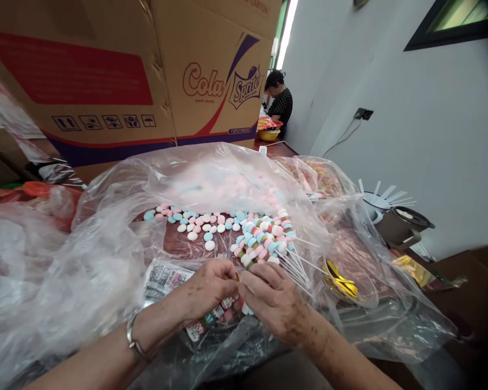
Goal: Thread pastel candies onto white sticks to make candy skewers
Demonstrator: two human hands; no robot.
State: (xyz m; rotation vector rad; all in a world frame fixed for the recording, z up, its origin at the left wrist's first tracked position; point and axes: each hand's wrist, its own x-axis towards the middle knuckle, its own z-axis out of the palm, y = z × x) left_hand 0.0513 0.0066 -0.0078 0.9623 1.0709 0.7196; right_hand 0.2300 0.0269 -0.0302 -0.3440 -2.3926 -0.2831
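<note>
My left hand [211,284] and my right hand [272,300] meet at the table's near side, fingers pinched closed. A sliver of gold, like a twist tie [238,276], shows at the left fingertips. Just below hangs a clear printed candy packet [226,314] with pink and white candies, its top hidden by my right fingers. Past the hands lies a pile of candy skewers [264,238], pastel candies on white sticks. Loose pink, blue and white candies [209,236] are scattered to its left. Flat printed wrappers [166,279] lie beside my left wrist.
Clear plastic sheeting [101,271] spreads over the table, a large carton [211,32] behind it. At right stand a tub of gold twist ties [340,280], a grey jug [402,227] and a container of white sticks [384,197]. A person [282,103] is farther back.
</note>
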